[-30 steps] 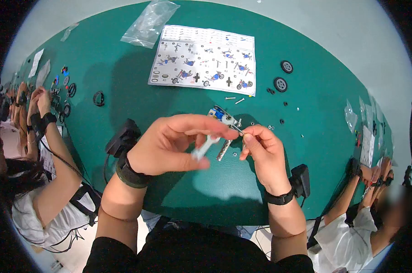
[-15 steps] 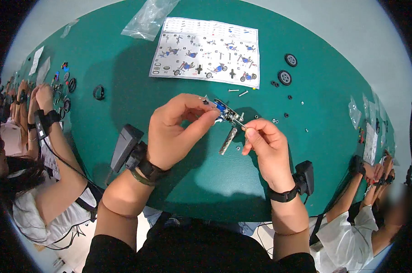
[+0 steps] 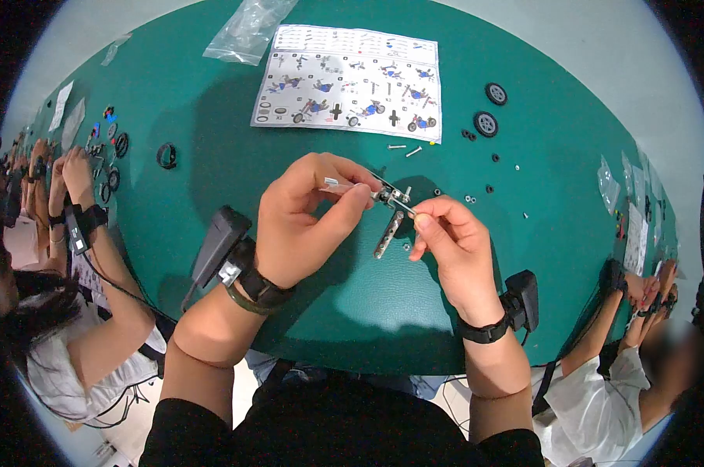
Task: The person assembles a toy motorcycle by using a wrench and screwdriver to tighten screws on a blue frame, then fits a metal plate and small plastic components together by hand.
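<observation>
The small metal assembly (image 3: 392,196) is at the centre of the frame, between the left hand (image 3: 301,222) and right hand (image 3: 461,241), above the green surface (image 3: 359,311). The left fingers are nearly closed, pinching a slim pale piece (image 3: 338,186) against the assembly's near end. The right thumb and forefinger are closed on a thin metal rod (image 3: 403,207) that reaches the assembly.

It looks light and stiff, with smooth metal that could turn in the grip; its broader body should give steadier hold than the perforated strip (image 3: 388,235) slanting down from it, which may swing if its joint is loose. The rod calls for a light fingertip pinch.

The left fingertips cover part of the assembly, so its far side and the pale piece's tip are hidden. Whether the rod's tip is seated is too small to tell, and the rod's other end is lost inside the right hand.
</observation>
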A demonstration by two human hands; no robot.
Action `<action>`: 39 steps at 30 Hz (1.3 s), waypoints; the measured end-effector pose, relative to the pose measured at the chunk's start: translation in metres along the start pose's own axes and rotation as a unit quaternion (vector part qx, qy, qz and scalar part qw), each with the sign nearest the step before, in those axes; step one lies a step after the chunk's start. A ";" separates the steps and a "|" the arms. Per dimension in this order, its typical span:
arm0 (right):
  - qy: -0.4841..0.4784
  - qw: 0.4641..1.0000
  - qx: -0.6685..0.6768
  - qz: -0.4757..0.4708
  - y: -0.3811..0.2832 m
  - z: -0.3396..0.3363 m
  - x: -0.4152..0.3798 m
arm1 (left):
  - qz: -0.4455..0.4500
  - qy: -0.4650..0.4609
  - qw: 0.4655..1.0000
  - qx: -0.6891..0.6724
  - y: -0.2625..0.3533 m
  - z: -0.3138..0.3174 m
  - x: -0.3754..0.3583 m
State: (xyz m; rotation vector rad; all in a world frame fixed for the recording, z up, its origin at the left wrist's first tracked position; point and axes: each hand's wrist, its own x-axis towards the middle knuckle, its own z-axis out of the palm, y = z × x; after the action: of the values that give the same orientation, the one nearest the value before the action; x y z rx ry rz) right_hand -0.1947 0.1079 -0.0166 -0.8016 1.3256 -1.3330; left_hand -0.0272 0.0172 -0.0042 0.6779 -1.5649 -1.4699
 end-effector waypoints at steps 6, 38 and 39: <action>-0.001 1.000 -0.016 -0.007 0.000 0.001 0.000 | 0.051 -0.064 0.996 0.037 0.000 -0.003 0.008; 0.013 1.000 0.009 0.005 -0.002 -0.011 0.009 | 0.047 -0.250 0.963 0.085 0.000 -0.003 0.064; 0.015 1.000 0.010 0.006 -0.002 -0.011 0.009 | 0.060 -0.249 0.962 0.098 0.001 -0.002 0.064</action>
State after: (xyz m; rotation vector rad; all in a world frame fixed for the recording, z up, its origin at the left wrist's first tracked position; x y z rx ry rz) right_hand -0.2078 0.1024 -0.0185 -0.7611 1.3366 -1.3510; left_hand -0.0561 -0.0384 0.0104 0.3212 -2.1177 -1.4784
